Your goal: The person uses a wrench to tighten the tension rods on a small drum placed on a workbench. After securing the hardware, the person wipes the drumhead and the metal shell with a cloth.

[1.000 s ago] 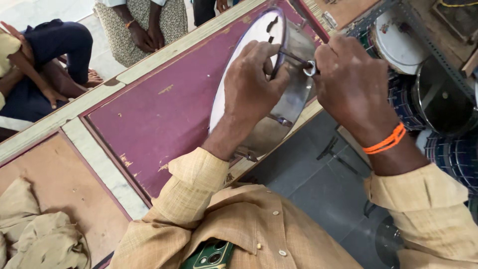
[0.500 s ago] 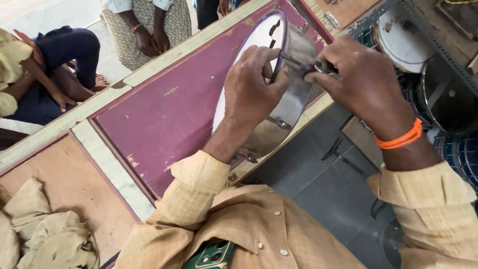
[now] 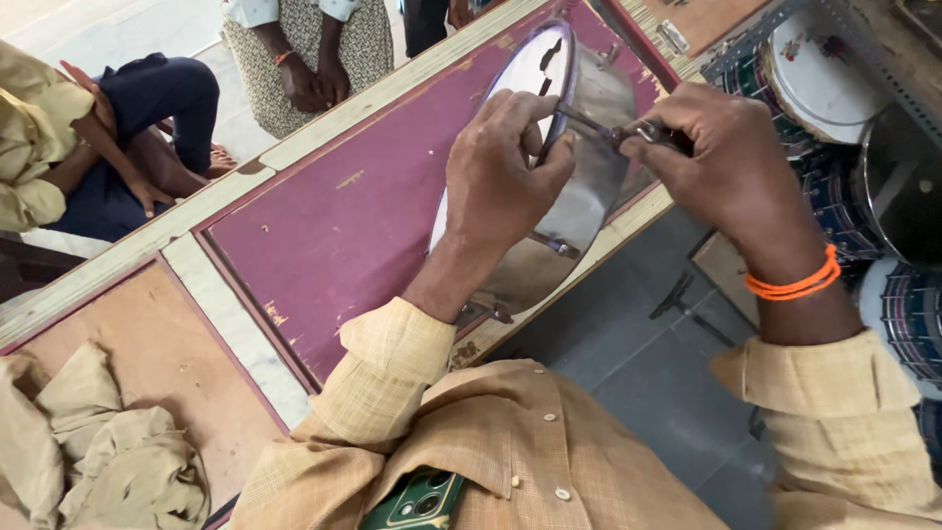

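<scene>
A worn maroon-topped table (image 3: 334, 236) with pale wooden edging carries a drum (image 3: 579, 157) with a shiny metal shell, which stands on its side at the near edge, its white head facing across the top. To the left, past a pale dividing strip, a brown panel (image 3: 128, 344) holds a crumpled tan cloth (image 3: 88, 451).

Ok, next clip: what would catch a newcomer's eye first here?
Probably the shiny metal drum with a white skin, tipped on its side at the edge of the worn maroon table top. The left hand steadies its rim while the right hand, with an orange thread band at the wrist, has a grip on a small metal tool at the rim. More drums sit at upper right.
</scene>
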